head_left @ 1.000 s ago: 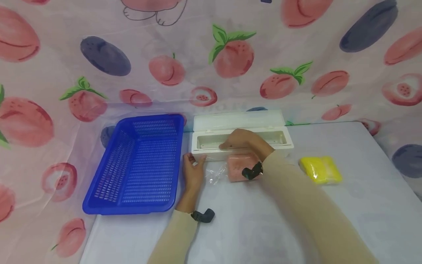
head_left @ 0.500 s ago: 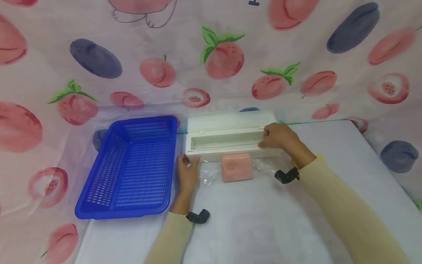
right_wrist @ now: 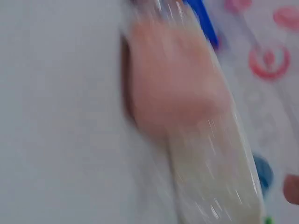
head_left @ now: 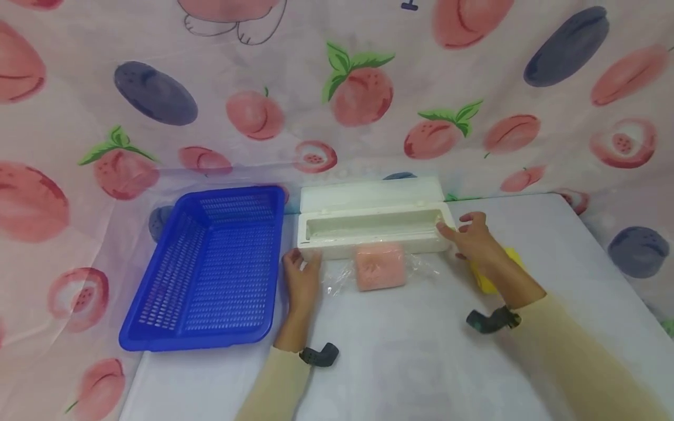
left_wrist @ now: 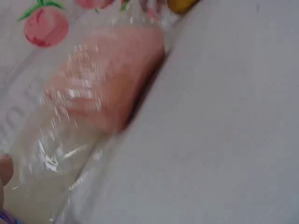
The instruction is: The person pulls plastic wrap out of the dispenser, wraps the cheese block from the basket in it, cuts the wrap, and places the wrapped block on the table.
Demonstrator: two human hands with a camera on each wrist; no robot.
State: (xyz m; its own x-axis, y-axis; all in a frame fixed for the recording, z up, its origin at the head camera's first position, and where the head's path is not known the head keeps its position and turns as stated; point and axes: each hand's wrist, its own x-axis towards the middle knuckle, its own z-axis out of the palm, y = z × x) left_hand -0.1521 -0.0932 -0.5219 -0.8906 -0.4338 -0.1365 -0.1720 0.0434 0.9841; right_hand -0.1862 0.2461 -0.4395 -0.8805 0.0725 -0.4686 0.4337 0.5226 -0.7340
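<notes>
A long white case (head_left: 326, 253) stands at the back of the table, its lid (head_left: 368, 196) tipped back and its shallow trough bare. At its front left corner my left hand (head_left: 302, 286) grips, thumb on the front face and bent fingers round the left end. My right hand (head_left: 476, 242) is at the right end, fingers spread and loosely bent, thumb tip right at the rim. Against the case's front lies a pink block (head_left: 380, 266) in clear plastic film, whose crinkled ends spread to both sides. Both wrist views show the block (left_wrist: 112, 74) close up, blurred in the right one.
A blue plastic basket (head_left: 195, 344) with slotted walls stands to the left of the case. Partly behind my right hand lies a yellow packet (head_left: 487, 283). A fruit-print cloth (head_left: 316, 105) hangs behind the white table (head_left: 395, 351).
My right hand has moved from the middle of the trough to the case's right end, then drawn back and spread its fingers. The left hand has stayed at its corner.
</notes>
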